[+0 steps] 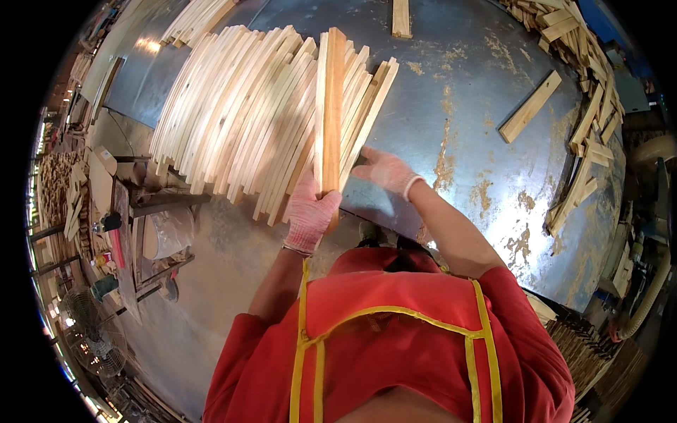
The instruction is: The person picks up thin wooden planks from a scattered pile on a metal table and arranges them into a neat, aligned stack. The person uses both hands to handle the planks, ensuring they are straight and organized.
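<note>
My left hand (310, 211), in a pinkish knit glove, is closed around the near end of a wooden strip (331, 106). One long face of the strip is pale and the other browner; whether this is one piece or two together I cannot tell. It lies over a wide row of pale wooden strips (233, 106) set side by side on the metal table (437, 92). Beside the near end of the row's rightmost strips is my right hand (386, 173), gloved too, with its fingers apart and nothing visible in them.
A short wooden piece (530, 107) lies alone to the right, and another strip (401, 17) at the far edge. Piled offcuts (592, 92) line the table's right side. More strips (197, 21) lie far left. On the left floor stand a fan (95, 331) and a whitish bucket (169, 233).
</note>
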Motion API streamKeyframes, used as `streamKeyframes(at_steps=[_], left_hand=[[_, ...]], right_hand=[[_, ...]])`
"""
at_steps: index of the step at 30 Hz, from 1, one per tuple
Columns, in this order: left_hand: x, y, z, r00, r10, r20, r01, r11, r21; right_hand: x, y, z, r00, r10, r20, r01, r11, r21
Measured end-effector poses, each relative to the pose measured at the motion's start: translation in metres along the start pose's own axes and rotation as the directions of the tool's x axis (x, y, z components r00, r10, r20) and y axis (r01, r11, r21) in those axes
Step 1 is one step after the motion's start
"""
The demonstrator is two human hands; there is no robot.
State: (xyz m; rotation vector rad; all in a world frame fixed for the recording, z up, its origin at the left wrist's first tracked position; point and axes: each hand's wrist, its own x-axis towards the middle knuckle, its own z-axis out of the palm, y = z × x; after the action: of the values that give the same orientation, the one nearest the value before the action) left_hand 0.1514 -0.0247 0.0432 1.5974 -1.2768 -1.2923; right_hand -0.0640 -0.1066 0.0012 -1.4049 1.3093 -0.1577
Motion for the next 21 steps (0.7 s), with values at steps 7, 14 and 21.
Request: streamKeyframes(at_steps=[7,14,21], left_hand=[[-0.002,0.039,0.076,0.959,-0.076,0.272,0.116,0.984,-0.134],[0.062,-0.003,0.136,0.865,0.425,0.265,-0.479,0.545,0.688],[0.092,-0.061,0.155,0.797,0.524,0.300,-0.544,0.407,0.734]], right_hand=[[-0.107,0.047,0.022,0.954,-0.223,0.198,-0.068,0.482,0.874],[-0.165,0.116,-0.030,0.986,0.098,-0.137,0.126,0.109,0.986],[-0.161,0.179,-0.401,0.499,-0.293,-0.816,0.821,0.460,0.338]])
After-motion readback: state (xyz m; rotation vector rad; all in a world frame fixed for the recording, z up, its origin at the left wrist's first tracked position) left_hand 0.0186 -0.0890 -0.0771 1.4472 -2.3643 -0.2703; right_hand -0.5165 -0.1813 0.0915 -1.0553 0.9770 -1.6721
